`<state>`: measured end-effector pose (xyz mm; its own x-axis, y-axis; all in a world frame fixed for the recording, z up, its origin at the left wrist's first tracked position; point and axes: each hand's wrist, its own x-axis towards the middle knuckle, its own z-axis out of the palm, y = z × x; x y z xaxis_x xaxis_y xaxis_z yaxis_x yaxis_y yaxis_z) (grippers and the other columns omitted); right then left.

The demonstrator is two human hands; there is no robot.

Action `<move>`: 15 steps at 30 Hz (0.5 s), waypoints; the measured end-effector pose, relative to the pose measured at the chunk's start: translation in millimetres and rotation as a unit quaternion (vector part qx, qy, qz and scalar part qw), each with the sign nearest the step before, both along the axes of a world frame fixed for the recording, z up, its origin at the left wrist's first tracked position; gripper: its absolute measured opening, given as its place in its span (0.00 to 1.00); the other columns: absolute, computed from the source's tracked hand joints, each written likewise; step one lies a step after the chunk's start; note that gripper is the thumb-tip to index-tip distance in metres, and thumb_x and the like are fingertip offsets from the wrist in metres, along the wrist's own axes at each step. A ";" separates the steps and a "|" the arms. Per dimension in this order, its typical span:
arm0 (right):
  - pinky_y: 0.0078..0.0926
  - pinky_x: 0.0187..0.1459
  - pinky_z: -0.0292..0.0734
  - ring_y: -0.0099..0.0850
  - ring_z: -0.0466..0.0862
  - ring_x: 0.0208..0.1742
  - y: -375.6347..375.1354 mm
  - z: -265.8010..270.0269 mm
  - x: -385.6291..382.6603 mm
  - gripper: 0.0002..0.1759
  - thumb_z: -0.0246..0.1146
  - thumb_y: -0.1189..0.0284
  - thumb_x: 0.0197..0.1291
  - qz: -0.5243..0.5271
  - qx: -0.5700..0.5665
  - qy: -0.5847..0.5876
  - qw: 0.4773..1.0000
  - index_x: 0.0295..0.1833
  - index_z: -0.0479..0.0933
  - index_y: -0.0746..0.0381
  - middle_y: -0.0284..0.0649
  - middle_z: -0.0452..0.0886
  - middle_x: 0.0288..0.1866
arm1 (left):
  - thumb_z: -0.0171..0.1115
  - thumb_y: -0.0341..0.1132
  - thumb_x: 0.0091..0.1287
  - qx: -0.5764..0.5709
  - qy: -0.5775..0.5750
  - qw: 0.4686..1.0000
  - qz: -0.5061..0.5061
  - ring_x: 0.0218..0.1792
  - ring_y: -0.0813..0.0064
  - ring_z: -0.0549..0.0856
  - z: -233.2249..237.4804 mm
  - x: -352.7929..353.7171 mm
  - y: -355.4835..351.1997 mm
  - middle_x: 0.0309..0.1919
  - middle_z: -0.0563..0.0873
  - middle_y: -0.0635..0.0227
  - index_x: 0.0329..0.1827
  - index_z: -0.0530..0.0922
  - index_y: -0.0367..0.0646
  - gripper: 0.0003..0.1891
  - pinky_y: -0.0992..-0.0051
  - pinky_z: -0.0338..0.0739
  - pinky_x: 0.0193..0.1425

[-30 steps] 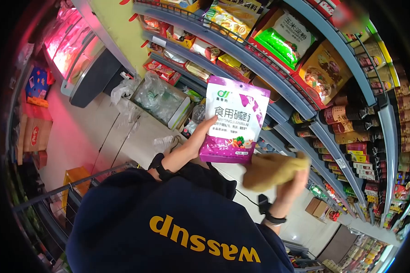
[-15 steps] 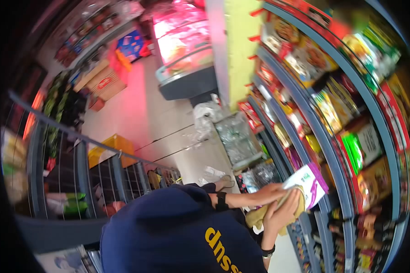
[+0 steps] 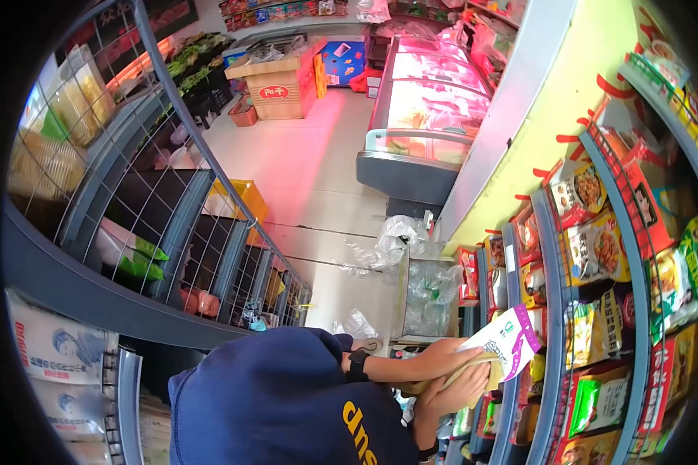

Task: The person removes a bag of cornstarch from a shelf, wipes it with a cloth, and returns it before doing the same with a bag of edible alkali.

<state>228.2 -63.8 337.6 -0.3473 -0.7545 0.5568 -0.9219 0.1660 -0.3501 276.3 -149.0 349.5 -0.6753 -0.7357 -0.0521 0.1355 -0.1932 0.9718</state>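
A white packet with purple edges, a green logo and printed characters is held tilted in front of the shelves on the right. My left hand, with a black watch at its wrist, is closed on the packet's near end. Just below, my right hand has its fingers curled around a tan cloth, which lies against the packet's face. Part of the cloth and the packet's near end are hidden by my fingers. My navy shirt with yellow lettering fills the bottom middle.
Shelves of packaged food rise at the right. A wire-mesh rack stands at the left. A crate of plastic bags and a white plastic bag are on the floor ahead. Farther off are a lit display freezer and a cardboard box.
My view has tilted, so the aisle and freezer now show more upright. Both hands still hold the packet and the cloth, slightly lower and farther left in view.
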 end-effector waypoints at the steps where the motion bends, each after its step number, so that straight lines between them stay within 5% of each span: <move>1: 0.54 0.60 0.44 0.55 0.55 0.63 -5.0 1.3 -0.9 0.31 0.40 0.57 0.60 0.022 -0.004 -0.004 1.000 0.58 0.56 0.74 0.60 0.56 0.61 | 0.47 0.45 0.64 -0.001 0.007 1.000 0.006 0.42 0.77 0.78 -2.8 0.0 -4.0 0.41 0.80 0.62 0.52 0.71 0.39 0.21 0.78 0.69 0.47; 6: 0.52 0.60 0.45 0.55 0.56 0.63 -35.5 13.5 -17.5 0.29 0.42 0.62 0.58 0.073 -0.002 -0.019 0.997 0.56 0.59 0.75 0.59 0.57 0.60 | 0.45 0.46 0.66 0.006 0.046 0.998 0.045 0.43 0.78 0.77 -0.2 -4.2 -22.7 0.43 0.80 0.63 0.53 0.70 0.39 0.21 0.79 0.68 0.47; 12: 0.43 0.63 0.44 0.48 0.57 0.63 -82.4 49.2 -35.8 0.25 0.43 0.72 0.56 0.085 -0.026 -0.067 0.994 0.59 0.58 0.73 0.55 0.59 0.61 | 0.42 0.44 0.67 -0.126 -0.027 0.989 0.078 0.27 0.75 0.80 26.1 3.1 -43.7 0.27 0.80 0.55 0.52 0.70 0.41 0.19 0.74 0.71 0.33; 15: 0.31 0.63 0.48 0.43 0.58 0.64 -105.1 51.6 -50.8 0.24 0.41 0.72 0.59 0.133 -0.071 -0.322 0.934 0.61 0.57 0.71 0.54 0.60 0.61 | 0.43 0.42 0.66 -0.182 -0.095 0.973 0.109 0.24 0.58 0.79 29.7 3.7 -49.4 0.24 0.77 0.48 0.47 0.72 0.39 0.17 0.70 0.70 0.28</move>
<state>177.4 -168.9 389.2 -0.4554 -0.7969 0.3971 -0.5136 -0.1291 -0.8482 280.0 -198.4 379.3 -0.5048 -0.8533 0.1306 -0.0539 0.1821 0.9818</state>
